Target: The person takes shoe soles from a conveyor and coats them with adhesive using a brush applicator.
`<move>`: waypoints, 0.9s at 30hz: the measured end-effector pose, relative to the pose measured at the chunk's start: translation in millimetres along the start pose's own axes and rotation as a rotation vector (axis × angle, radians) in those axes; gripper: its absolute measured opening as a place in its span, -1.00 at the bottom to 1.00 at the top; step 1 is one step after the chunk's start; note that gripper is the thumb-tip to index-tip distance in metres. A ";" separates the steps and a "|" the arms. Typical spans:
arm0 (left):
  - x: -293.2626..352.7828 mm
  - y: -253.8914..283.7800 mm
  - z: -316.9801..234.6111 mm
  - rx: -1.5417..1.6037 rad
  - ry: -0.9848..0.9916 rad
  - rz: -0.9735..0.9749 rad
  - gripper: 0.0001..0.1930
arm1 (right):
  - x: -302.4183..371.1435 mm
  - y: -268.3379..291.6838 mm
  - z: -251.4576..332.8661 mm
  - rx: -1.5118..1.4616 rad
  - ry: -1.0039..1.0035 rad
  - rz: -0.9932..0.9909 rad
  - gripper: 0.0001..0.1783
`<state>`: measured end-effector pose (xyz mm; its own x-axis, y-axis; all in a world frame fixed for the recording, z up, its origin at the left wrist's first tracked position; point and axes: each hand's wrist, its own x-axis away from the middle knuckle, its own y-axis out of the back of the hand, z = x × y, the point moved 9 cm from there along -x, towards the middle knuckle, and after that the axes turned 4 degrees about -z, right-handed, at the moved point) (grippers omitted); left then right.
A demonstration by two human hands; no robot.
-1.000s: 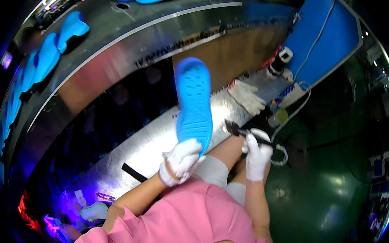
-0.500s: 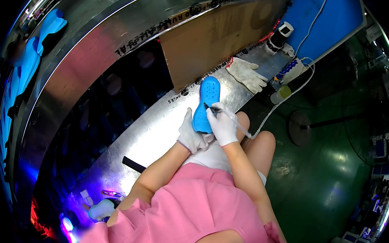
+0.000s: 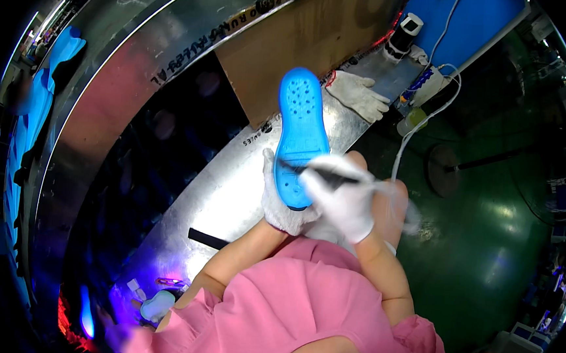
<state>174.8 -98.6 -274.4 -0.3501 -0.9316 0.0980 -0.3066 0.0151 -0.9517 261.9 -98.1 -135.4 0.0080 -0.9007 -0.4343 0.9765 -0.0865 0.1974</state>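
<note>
Before me, a blue sole (image 3: 303, 125) points lengthwise away from the person (image 3: 289, 278), near end cupped in the folded grip of the left hand (image 3: 279, 209), while the right hand (image 3: 346, 208), curled round a blurred dark tool (image 3: 335, 177), is at its right edge.

white glare washes out the middle of the metal tabletop (image 3: 209, 201), violet light tints its lower-left end, and shadow swallows the space under the curved counter (image 3: 101, 108); soft highlights spot the green floor (image 3: 478, 288); blur smears the right hand (image 3: 343, 204); edges bow toward the black rim
</note>
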 end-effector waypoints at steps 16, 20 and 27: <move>-12.6 -45.9 -24.8 0.052 0.144 0.278 -0.05 | 34.4 -15.0 47.9 0.158 0.356 0.104 -0.85; -8.0 -37.0 -44.4 0.057 -0.004 0.022 -0.06 | 7.7 12.7 10.4 -0.026 0.051 0.012 -0.89; -10.6 -36.7 -40.4 0.244 0.479 0.046 -0.17 | 20.4 -12.4 52.3 0.223 0.384 0.462 -0.84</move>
<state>154.0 -74.6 -228.7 -0.7403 -0.6610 0.1225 -0.0874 -0.0861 -0.9924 238.6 -137.7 -100.7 0.5346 -0.6533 -0.5362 0.7859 0.1509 0.5996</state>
